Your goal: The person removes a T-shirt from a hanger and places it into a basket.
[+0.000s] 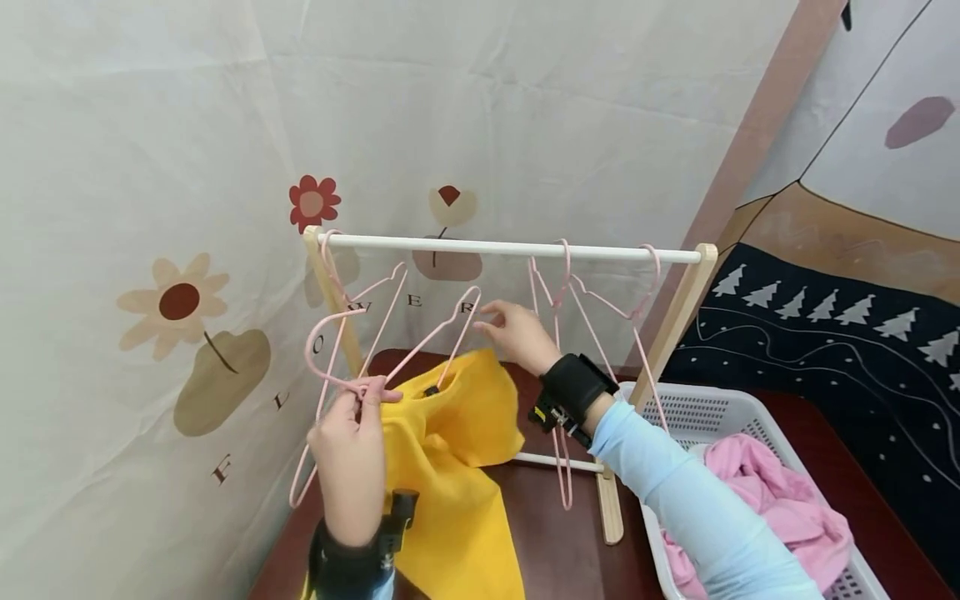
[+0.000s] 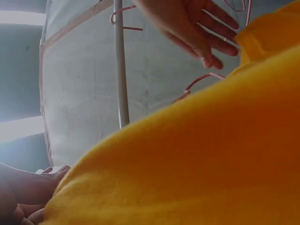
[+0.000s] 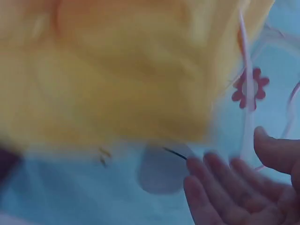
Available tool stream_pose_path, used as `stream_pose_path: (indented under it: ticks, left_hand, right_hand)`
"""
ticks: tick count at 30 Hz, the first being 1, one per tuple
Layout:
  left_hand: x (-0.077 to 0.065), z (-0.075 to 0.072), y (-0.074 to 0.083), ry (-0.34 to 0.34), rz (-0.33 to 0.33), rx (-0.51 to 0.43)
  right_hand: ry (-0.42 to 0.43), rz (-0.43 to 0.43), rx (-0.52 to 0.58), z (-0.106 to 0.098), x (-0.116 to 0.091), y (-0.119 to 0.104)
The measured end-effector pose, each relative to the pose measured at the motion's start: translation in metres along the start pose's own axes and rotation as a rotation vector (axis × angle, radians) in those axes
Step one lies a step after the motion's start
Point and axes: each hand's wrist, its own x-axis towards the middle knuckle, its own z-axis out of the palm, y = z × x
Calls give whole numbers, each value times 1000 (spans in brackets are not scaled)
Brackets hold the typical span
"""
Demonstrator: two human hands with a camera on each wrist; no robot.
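My left hand pinches a pink clothes hanger below its hook, with the fingertips right at the neckline of a yellow shirt. One shoulder of the hanger stands up out of the neck opening, near a small dark label. The shirt hangs down below my left hand, and in the left wrist view its cloth covers much of the scene. My right hand is beside the hanger's raised end, just above the shirt's sleeve. Its fingers are spread and hold nothing in the right wrist view.
A rack with a white rail and wooden side posts stands on the dark red table. Several pink hangers hang from the rail, at left and right. A white basket with pink clothing stands at right. Patterned cloth hangs behind.
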Motion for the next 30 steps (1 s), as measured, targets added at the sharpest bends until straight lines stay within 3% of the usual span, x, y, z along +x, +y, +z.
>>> stream_pose_path:
  ticks: [3,7,10,14,17,21,25,27,30]
  left_hand:
    - [0,8,-3,-30,3,34]
    - [0,18,-5,-38,42,112]
    - [-2,24,-5,-50,84,136]
    - [-4,27,-4,-90,126,118]
    - [-7,22,-4,-176,136,136]
    - [-21,5,-4,-305,119,294]
    - [-40,-14,-8,-386,141,479]
    - [-47,-25,-11,-473,107,521]
    - [-54,-44,-22,-662,4,557]
  right_hand:
    - [35,-243,-261,5,-4,-7]
    - [123,-660,-688,16,-10,-15]
    - [229,-833,-899,26,-16,-18]
    - [308,-864,-999,34,-21,-22]
    - [334,-842,-999,37,-21,-22]
    - [346,-783,-978,37,-15,-19]
    - [323,-724,-919,34,-8,-17]
    - [323,-703,-866,33,-4,-17]
    - [363,-662,-785,28,4,-18]
